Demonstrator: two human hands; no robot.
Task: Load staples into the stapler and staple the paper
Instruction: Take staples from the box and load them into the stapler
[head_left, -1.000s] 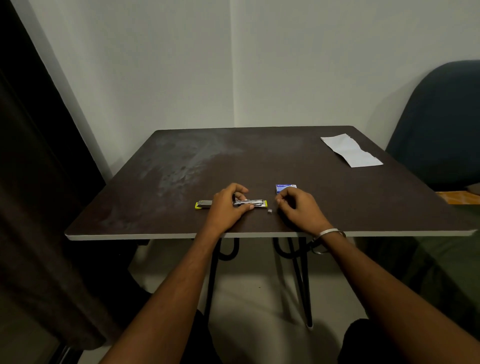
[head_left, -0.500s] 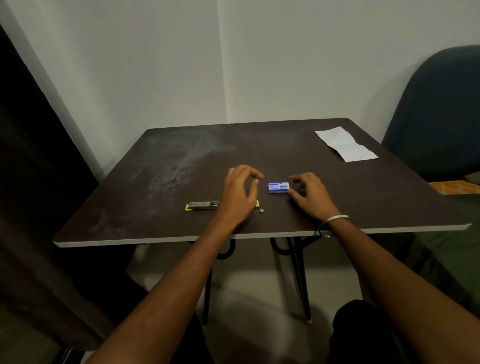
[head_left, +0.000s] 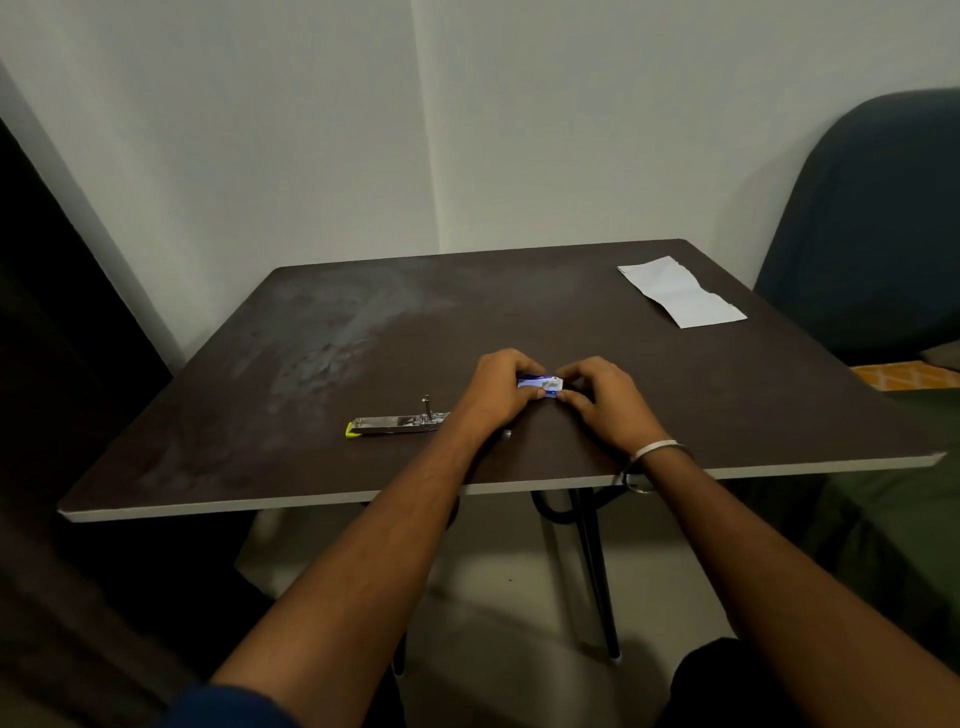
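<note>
A small blue and white staple box (head_left: 540, 383) rests on the dark table (head_left: 363, 332), pinched from both sides. My left hand (head_left: 501, 387) grips its left end and my right hand (head_left: 597, 400) grips its right end. The metal stapler (head_left: 397, 423) with a yellow tip lies opened flat on the table to the left of my left wrist, its spring rod sticking up. A tiny piece of staples (head_left: 506, 433) lies by my left wrist. The white folded paper (head_left: 680, 291) lies at the far right corner.
A dark blue chair back (head_left: 872, 223) stands beyond the table's right edge. White walls meet in a corner behind the table. A dark curtain (head_left: 57, 364) hangs at the left. Black metal table legs (head_left: 592, 561) show under the front edge.
My left hand left the stapler and moved right to the staple box. My right hand closed on the box too. The stapler now lies uncovered with its rod raised.
</note>
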